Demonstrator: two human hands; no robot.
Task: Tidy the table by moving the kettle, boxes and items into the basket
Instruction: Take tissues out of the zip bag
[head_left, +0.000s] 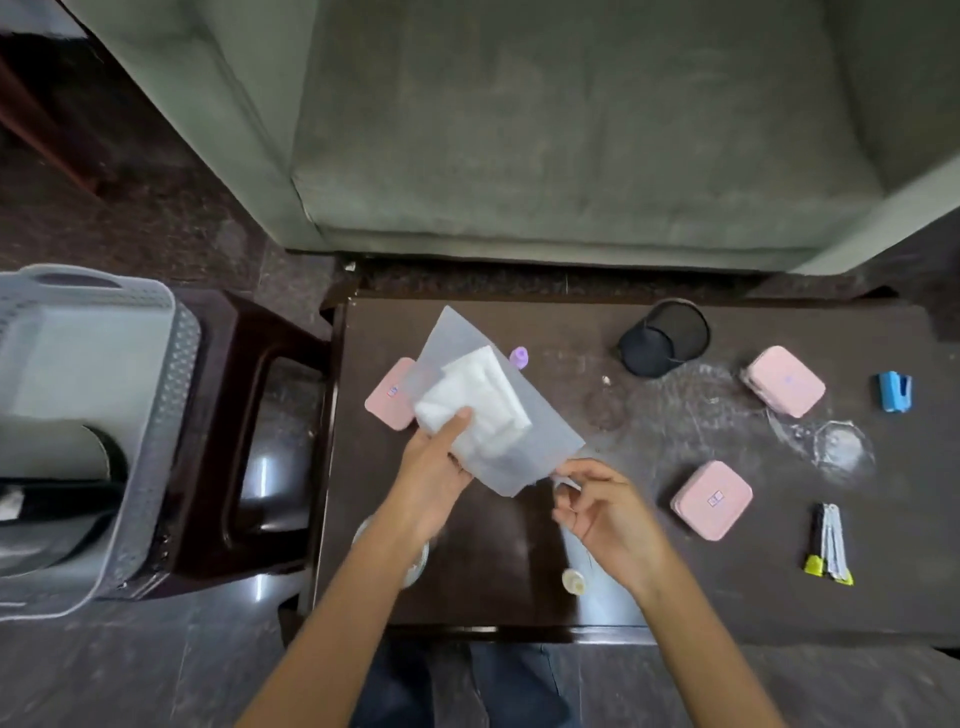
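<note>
Right hand (605, 506) hangs loose, fingers apart, just off the corner of the translucent pouch (498, 410). Left hand (436, 467) pinches it above the bench (649, 571), probably freeing it for the basket (171, 364) off left.

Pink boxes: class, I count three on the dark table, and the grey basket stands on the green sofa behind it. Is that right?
Not quite. The head view does show three pink boxes on the table, but the grey basket stands on a dark stool left of the table, not on the green sofa.
</note>
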